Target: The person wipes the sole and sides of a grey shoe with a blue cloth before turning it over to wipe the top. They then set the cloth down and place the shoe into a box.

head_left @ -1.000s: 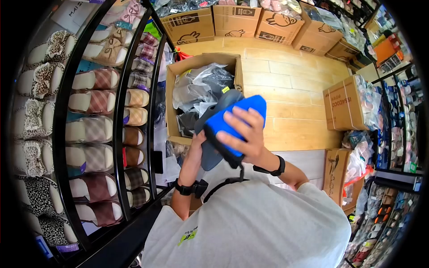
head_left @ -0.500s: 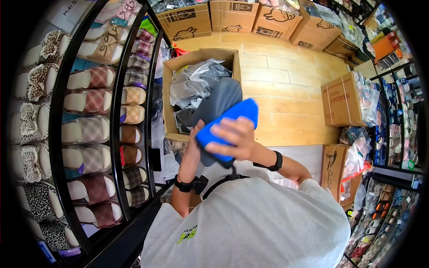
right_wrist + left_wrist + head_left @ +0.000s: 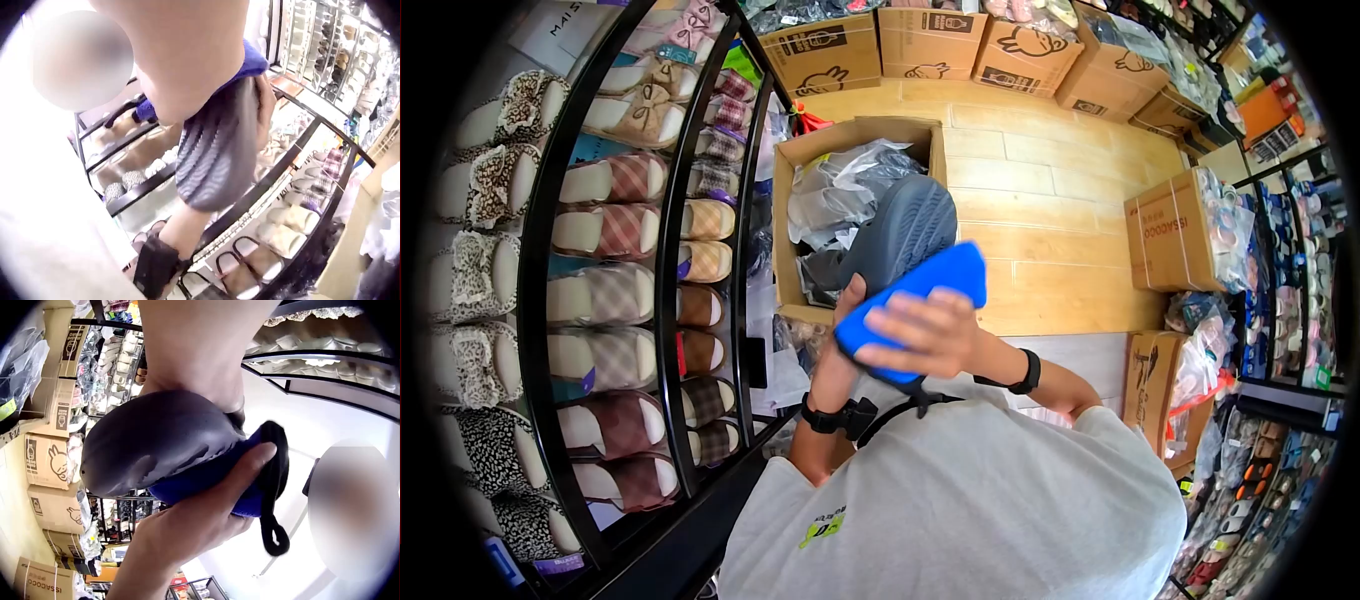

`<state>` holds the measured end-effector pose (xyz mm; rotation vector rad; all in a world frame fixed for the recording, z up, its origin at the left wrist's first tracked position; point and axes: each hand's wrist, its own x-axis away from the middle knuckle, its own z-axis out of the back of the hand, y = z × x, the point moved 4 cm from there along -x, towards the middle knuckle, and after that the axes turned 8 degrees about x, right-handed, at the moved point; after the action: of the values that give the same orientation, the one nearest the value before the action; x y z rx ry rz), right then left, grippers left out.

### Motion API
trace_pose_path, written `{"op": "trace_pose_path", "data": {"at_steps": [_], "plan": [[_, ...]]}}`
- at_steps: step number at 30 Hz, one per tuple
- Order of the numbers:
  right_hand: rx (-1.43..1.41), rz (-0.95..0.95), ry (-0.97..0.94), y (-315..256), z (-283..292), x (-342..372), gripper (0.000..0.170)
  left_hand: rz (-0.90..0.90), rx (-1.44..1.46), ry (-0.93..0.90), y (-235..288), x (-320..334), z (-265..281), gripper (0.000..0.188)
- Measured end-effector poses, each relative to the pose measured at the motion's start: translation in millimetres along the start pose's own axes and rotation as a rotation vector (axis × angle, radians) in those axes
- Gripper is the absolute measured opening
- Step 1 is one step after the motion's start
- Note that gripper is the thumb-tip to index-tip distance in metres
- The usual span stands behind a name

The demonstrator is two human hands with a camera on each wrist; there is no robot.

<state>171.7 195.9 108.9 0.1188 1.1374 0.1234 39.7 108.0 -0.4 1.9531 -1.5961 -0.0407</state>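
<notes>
Over the open carton, a dark grey slipper (image 3: 905,225) is held up, its ridged sole facing the head camera. My left hand (image 3: 850,300) grips it from the left side, mostly hidden behind it in the left wrist view. A bright blue pad (image 3: 960,275) with black edging and a black hanging loop (image 3: 274,536) lies across the slipper's near part. My right hand (image 3: 925,330) holds this pad, fingers spread over its outer face and thumb (image 3: 256,462) hooked over its edge. In the right wrist view, the slipper's wavy tread (image 3: 209,162) shows below the right hand.
The carton (image 3: 785,165) holds dark items in clear plastic bags. A black rack (image 3: 662,300) of slippers stands close on the left. More cardboard boxes (image 3: 930,45) line the back, and an ISSACOCO box (image 3: 1165,230) stands right on the wooden floor (image 3: 1050,230).
The blue pad has shifted down and left along the slipper with my right hand. The slipper has turned, showing more of its sole. My left hand keeps its grip.
</notes>
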Motion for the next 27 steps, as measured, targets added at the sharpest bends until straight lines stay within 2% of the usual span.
{"op": "trace_pose_path", "data": {"at_steps": [1,2,3,5,6,7,9,10,11,13,15,17,19,20,21,23,24,25,27], "plan": [[0.045,0.126,-0.033,-9,3,-4,0.038,0.098,0.067,-0.075,9,8,-33,0.080],[0.047,0.125,-0.032,-5,4,-8,0.038,0.157,0.085,-0.128,8,6,-25,0.085],[0.001,0.062,-0.039,5,7,-13,0.038,0.160,0.082,-0.131,6,5,-24,0.085],[-0.074,-0.076,-0.032,31,11,-21,0.037,-0.087,-0.070,-0.100,6,2,-25,0.086],[-0.117,-0.207,-0.009,44,16,-28,0.039,-0.213,-0.144,-0.086,8,0,-26,0.087],[-0.161,-0.338,0.012,56,19,-33,0.043,-0.173,-0.082,-0.159,9,-2,-34,0.087],[-0.206,-0.507,0.116,68,16,-36,0.054,-0.183,-0.142,-0.196,10,-7,-38,0.090],[-0.188,-0.489,0.073,66,19,-38,0.057,-0.181,-0.143,-0.196,11,-6,-39,0.090],[-0.146,-0.459,0.051,56,25,-45,0.048,-0.200,-0.178,-0.155,13,-5,-39,0.090],[-0.041,-0.238,0.026,40,24,-43,0.038,-0.209,-0.219,-0.095,16,-6,-39,0.091],[0.095,0.009,0.068,26,22,-46,0.036,-0.192,-0.212,-0.138,20,-9,-41,0.094],[0.049,0.019,0.084,32,25,-44,0.037,-0.185,-0.214,-0.224,21,-17,-47,0.097],[-0.093,-0.197,0.147,50,27,-34,0.039,-0.214,-0.240,-0.345,25,-24,-58,0.100],[-0.188,-0.362,0.130,59,31,-33,0.046,-0.238,-0.258,-0.409,29,-24,-71,0.101],[-0.214,-0.442,0.181,71,24,-24,0.057,-0.138,-0.260,-0.238,29,-10,-73,0.106],[-0.250,-0.630,0.192,76,23,-30,0.060,-0.252,-0.304,-0.249,33,-17,-84,0.106],[-0.192,-0.569,0.145,75,24,-30,0.063,-0.237,-0.299,-0.275,33,-20,-84,0.106],[-0.155,-0.537,0.153,70,29,-36,0.056,-0.231,-0.300,-0.277,31,-21,-82,0.106],[-0.115,-0.402,0.122,55,36,-46,0.042,-0.251,-0.404,-0.170,29,-28,-73,0.102]]}}
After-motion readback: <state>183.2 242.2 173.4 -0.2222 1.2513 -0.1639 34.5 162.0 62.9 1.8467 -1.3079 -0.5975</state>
